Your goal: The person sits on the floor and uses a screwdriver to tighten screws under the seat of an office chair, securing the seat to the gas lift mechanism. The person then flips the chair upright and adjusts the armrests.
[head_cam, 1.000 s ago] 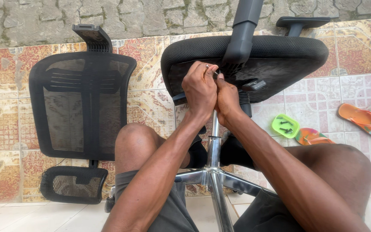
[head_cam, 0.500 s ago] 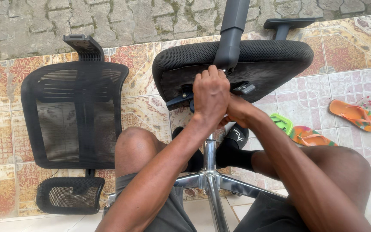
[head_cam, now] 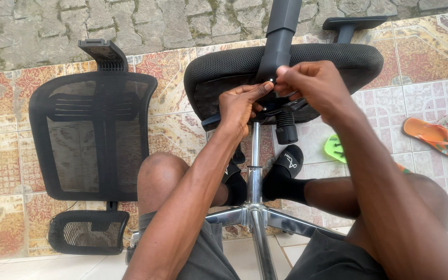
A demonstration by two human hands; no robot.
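Note:
A black office chair seat point(head_cam: 333, 59) lies tipped on its side on the tiled floor, its underside toward me. A dark grey armrest post point(head_cam: 282, 31) runs up across it. My left hand point(head_cam: 242, 106) rests fingertips against the seat's underside by the post's base. My right hand point(head_cam: 312, 85) pinches something small at that same spot; the small part is too hidden to name. Below the hands, the chrome gas column point(head_cam: 254, 166) leads down to the chrome star base point(head_cam: 257, 218) between my legs.
A black mesh backrest with headrest point(head_cam: 92, 135) lies flat on the tiles to the left. An orange sandal point(head_cam: 434, 136) and a green sandal point(head_cam: 338, 148) lie to the right. A second armrest point(head_cam: 353, 23) stands behind the seat. Grey stone paving is at the top.
My hands have come apart from a joint grip. The left stays low at the seat's underside and the right has lifted to the post's base. The view has shifted slightly.

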